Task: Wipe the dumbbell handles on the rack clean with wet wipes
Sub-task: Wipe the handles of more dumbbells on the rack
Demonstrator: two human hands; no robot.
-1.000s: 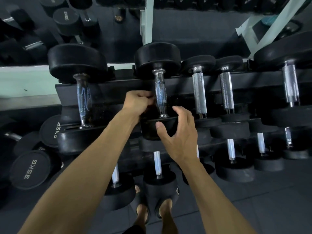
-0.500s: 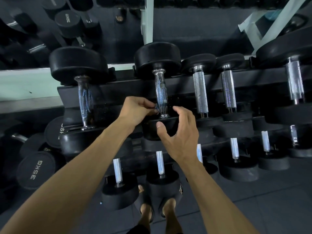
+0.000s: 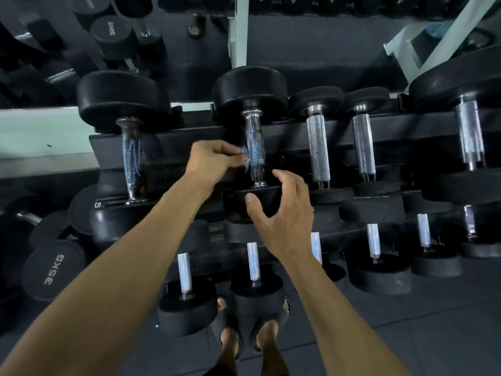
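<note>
The centre dumbbell on the top tier of the black rack (image 3: pixel 189 137) has a chrome handle (image 3: pixel 254 137) between two black heads. My left hand (image 3: pixel 210 161) pinches a small pale blue wet wipe (image 3: pixel 245 156) against the left side of that handle. My right hand (image 3: pixel 284 218) hovers open just below and to the right. Its thumb lies over the near black head (image 3: pixel 234 206), and its curved fingers stay off the handle.
Further dumbbells fill the top tier: a large one at left (image 3: pixel 132 158) and several with knurled handles at right (image 3: pixel 317 147). A lower tier holds more (image 3: pixel 253 261). A 35KG dumbbell (image 3: pixel 51 270) lies at lower left. My sandalled feet (image 3: pixel 252 340) stand on dark floor.
My left hand has shifted slightly left off the handle, and the wipe now shows between its fingertips. My right hand has barely moved.
</note>
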